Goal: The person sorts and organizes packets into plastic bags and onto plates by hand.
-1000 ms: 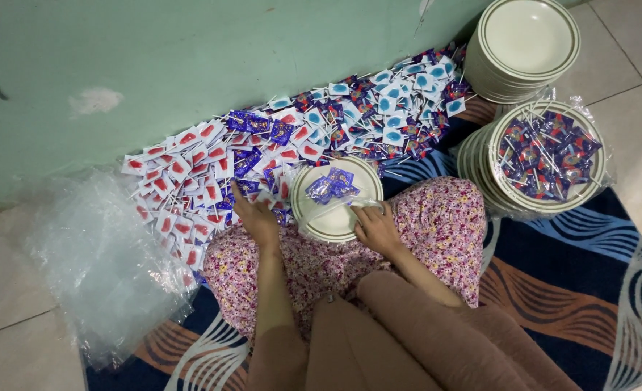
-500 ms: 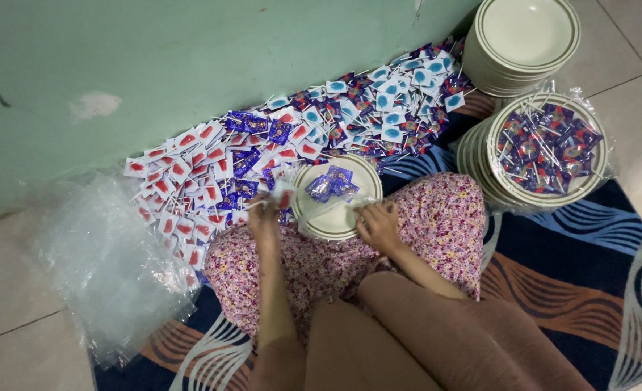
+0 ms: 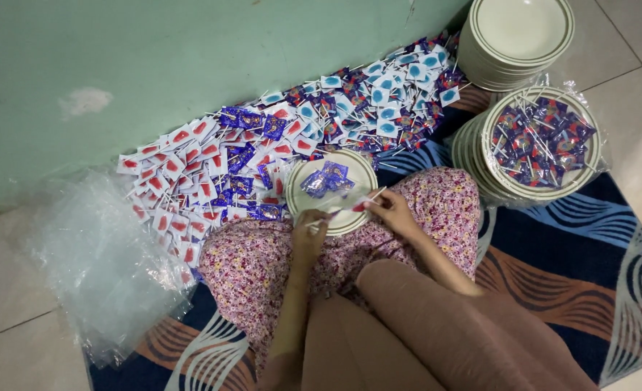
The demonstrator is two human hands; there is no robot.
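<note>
Right hand (image 3: 392,211) pinches lollipop (image 3: 361,203) over plate (image 3: 350,219); left hand (image 3: 308,230) fingers curled at near rim, grip unclear. Lollipop light, wrapper slippery, thin stick snaps: hold stick.

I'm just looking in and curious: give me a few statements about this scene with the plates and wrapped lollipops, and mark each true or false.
1. The plate on the lap holds a few purple-wrapped lollipops. True.
2. The right hand is empty. False: it holds a red-and-white wrapped lollipop over the plate's edge.
3. The pile of clear plastic bags lies to the person's right. False: it lies to the left, beside the wall.
4. A filled plate wrapped in clear plastic tops a stack on the right. True.
5. The left hand rests on the stack of empty plates. False: it is at the near rim of the plate on the lap.
</note>
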